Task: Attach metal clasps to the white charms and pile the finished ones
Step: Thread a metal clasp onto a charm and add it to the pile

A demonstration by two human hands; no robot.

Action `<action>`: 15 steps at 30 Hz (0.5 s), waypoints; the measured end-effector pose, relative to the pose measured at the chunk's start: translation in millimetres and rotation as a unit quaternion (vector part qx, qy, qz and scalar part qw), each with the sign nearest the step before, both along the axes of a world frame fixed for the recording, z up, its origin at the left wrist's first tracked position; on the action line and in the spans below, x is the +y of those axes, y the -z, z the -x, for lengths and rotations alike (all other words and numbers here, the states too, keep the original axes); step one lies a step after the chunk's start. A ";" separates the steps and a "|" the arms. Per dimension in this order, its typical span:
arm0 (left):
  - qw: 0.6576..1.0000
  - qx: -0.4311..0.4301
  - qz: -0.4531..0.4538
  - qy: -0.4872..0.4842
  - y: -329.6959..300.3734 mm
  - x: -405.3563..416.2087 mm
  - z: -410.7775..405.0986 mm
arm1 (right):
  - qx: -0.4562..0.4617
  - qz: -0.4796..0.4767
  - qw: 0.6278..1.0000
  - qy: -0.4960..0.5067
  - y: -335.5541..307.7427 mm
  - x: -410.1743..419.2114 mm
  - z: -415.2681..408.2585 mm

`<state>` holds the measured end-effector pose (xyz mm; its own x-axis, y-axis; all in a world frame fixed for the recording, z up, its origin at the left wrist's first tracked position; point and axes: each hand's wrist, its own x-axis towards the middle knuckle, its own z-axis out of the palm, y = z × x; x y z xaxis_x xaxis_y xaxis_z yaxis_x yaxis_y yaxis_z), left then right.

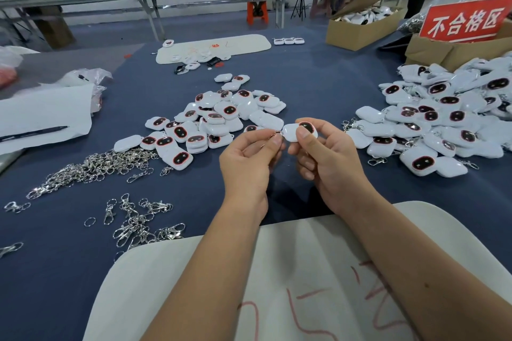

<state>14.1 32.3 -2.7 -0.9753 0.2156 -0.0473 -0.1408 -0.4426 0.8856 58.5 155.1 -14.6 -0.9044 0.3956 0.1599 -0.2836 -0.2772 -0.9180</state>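
My right hand (327, 158) grips a white charm (291, 131) with a dark oval face, thumb on top of it. My left hand (249, 158) pinches a small metal clasp ring (273, 134) at the charm's left end; most of the clasp is hidden in the fingers. A heap of white charms without clasps (216, 119) lies on the blue table just beyond my hands. Loose silver clasps (91, 166) spread at the left, more clasps (141, 224) nearer me. A big pile of charms with clasps (443, 124) sits at the right.
A white mat (304, 271) with red scribbles lies under my forearms. White paper with a black pen (33, 133) is at the left. Cardboard boxes (363, 28) and a red sign (465, 21) stand at the back right. Another white mat (213, 47) lies far across the table.
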 end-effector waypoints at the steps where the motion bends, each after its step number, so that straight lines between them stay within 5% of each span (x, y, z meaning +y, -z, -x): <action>1: 1.000 0.011 0.015 -0.005 0.3 -0.2 0.2 | -0.001 0.000 1.000 0.001 0.4 -0.1 0.4; 8: 0.942 0.220 0.252 -0.030 4.3 -7.2 9.7 | -0.008 0.005 1.000 0.010 2.3 1.6 0.8; 15: 0.871 0.340 0.355 -0.026 6.5 -11.0 8.7 | -0.028 -0.029 0.999 0.024 3.5 1.7 0.9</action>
